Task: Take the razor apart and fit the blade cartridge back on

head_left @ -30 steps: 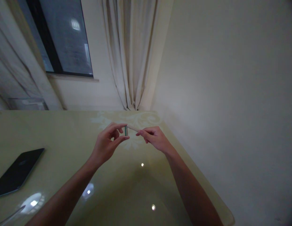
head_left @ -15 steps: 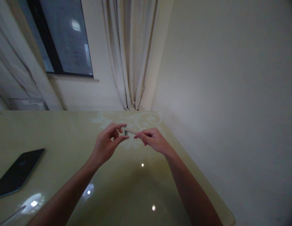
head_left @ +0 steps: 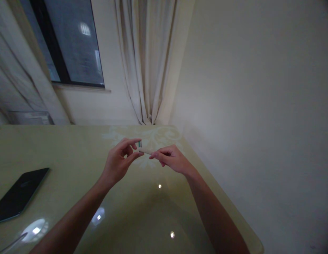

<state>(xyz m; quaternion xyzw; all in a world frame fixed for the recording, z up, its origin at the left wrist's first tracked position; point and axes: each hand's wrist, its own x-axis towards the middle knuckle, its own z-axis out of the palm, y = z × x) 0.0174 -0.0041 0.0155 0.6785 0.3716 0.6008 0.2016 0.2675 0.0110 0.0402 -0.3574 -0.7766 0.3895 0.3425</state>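
Observation:
Between thumb and forefinger, my left hand (head_left: 119,160) holds a small green board-like piece (head_left: 139,144) upright above the table. My right hand (head_left: 170,158) pinches a thin, pale stick-like tool (head_left: 146,150) that points left. The tool's far end overlaps the lower part of the green piece, close to my left thumb. Fine detail on the small piece is too small to tell.
A pale, glossy table (head_left: 74,151) lies under both hands. On it at the left is a dark flat device (head_left: 22,192), with a thin rod (head_left: 14,242) nearer the front. Curtains (head_left: 146,63), a window (head_left: 74,42) and a wall (head_left: 246,106) stand behind and right.
The tool's tip has moved down along the green piece, from its middle to its lower end. My right hand has shifted slightly down; my left hand has barely moved.

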